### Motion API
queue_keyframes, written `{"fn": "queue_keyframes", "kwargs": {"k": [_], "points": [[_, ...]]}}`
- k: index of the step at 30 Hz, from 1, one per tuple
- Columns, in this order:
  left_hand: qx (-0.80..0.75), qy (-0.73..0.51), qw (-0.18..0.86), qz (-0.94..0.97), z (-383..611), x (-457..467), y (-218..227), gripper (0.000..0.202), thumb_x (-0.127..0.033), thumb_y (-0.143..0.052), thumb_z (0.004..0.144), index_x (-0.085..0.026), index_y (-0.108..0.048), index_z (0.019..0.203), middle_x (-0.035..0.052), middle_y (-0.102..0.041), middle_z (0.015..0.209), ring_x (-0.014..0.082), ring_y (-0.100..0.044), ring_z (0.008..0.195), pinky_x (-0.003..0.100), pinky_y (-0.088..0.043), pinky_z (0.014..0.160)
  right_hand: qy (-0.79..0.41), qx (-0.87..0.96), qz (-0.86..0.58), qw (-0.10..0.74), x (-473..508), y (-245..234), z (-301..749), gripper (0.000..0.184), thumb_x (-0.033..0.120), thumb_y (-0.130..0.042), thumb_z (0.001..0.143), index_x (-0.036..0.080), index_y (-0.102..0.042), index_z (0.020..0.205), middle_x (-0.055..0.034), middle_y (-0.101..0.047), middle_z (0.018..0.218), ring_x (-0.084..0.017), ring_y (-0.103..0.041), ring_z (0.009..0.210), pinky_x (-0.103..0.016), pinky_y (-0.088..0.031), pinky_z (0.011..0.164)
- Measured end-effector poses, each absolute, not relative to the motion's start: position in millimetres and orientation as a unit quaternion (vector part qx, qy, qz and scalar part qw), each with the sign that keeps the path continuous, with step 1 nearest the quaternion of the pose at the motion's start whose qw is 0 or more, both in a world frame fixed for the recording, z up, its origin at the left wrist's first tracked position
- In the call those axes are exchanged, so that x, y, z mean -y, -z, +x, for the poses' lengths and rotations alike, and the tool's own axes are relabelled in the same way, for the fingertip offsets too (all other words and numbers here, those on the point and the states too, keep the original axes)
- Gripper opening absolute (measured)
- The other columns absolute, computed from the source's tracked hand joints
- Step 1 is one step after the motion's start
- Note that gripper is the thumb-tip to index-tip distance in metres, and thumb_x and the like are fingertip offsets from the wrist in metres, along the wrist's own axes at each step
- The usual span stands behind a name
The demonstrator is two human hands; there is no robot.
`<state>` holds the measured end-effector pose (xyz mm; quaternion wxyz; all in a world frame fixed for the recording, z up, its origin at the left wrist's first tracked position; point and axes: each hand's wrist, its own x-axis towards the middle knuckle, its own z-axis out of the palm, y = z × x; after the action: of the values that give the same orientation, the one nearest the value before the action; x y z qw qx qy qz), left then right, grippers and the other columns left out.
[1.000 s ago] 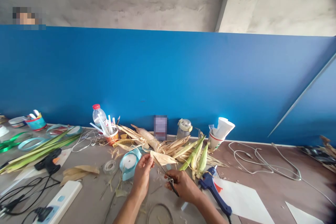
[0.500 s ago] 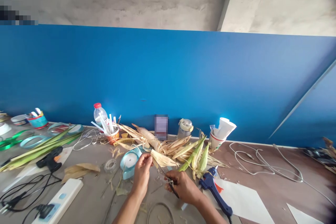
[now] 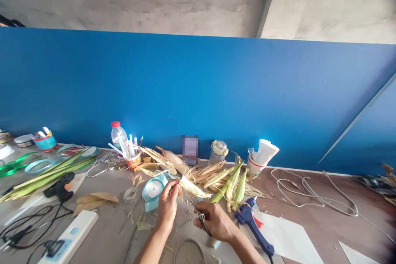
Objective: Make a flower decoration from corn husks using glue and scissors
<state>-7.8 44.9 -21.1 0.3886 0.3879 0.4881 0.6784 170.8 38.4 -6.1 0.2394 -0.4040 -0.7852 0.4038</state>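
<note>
Over the middle of the table, my left hand [image 3: 168,203] pinches the end of a pale dried corn husk [image 3: 194,187] between thumb and fingers. The husk stretches out to the right of it. My right hand [image 3: 215,220] is closed around the dark handles of what look like scissors [image 3: 204,226]. Their thin blades point up and left, just below the husk; whether they touch it I cannot tell. Some thin pale strands hang by the handles. Behind both hands lies a heap of dried husks [image 3: 210,171], with greener husks [image 3: 230,181] on its right side.
A blue glue gun [image 3: 252,222] lies on white paper [image 3: 287,235] at right. Left are a light blue ribbon roll [image 3: 153,189], a clear tape roll [image 3: 130,194], a power strip [image 3: 72,237] and a black glue gun [image 3: 60,187]. Cups and a jar [image 3: 218,152] line the blue partition [image 3: 198,86].
The husk in my left hand has tilted slightly, its free end a little lower. My right hand and the scissors have barely shifted.
</note>
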Motion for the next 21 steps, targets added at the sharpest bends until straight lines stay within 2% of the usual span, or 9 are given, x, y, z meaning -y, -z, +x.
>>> {"fn": "queue_keyframes", "kwargs": {"k": [3,7,13,21], "points": [[-0.499,-0.675,0.389,0.379,-7.5,-44.7,21.0,0.030,-0.044,-0.068,0.066,-0.018,-0.069,0.082,0.0007,-0.058,0.063,0.0160,-0.050,0.060,0.024,-0.038,0.059,-0.403,0.785,-0.403,0.244,-38.9,4.9,170.8,0.004,0.018,-0.055,0.066,0.015,-0.054,0.067,0.0070,-0.032,0.055,-0.007,-0.026,0.053,-0.020,-0.022,0.048],[-0.497,-0.681,0.393,0.367,-5.0,-44.3,19.4,0.032,-0.043,-0.070,0.063,-0.018,-0.069,0.085,0.0053,-0.065,0.079,0.0188,-0.055,0.071,0.025,-0.041,0.067,-0.409,0.779,-0.407,0.246,-39.2,6.7,169.4,0.007,0.019,-0.055,0.067,0.014,-0.057,0.071,0.0066,-0.036,0.056,-0.007,-0.027,0.052,-0.020,-0.023,0.048],[-0.488,-0.686,0.386,0.379,-1.5,-43.4,21.3,0.037,-0.038,-0.069,0.067,-0.020,-0.063,0.099,0.0009,-0.061,0.069,0.0154,-0.053,0.061,0.025,-0.041,0.058,-0.408,0.775,-0.406,0.261,-38.6,11.2,166.4,0.004,0.017,-0.054,0.066,0.015,-0.056,0.069,0.0068,-0.035,0.055,-0.007,-0.026,0.053,-0.020,-0.023,0.048],[-0.509,-0.673,0.339,0.416,2.8,-40.2,22.0,0.040,-0.036,-0.064,0.073,-0.020,-0.055,0.108,0.0055,-0.064,0.080,0.0187,-0.059,0.075,0.028,-0.044,0.069,-0.398,0.771,-0.416,0.272,-37.6,9.9,165.0,0.006,0.014,-0.052,0.066,0.016,-0.055,0.072,0.0072,-0.033,0.055,-0.007,-0.027,0.053,-0.020,-0.023,0.048]]}}
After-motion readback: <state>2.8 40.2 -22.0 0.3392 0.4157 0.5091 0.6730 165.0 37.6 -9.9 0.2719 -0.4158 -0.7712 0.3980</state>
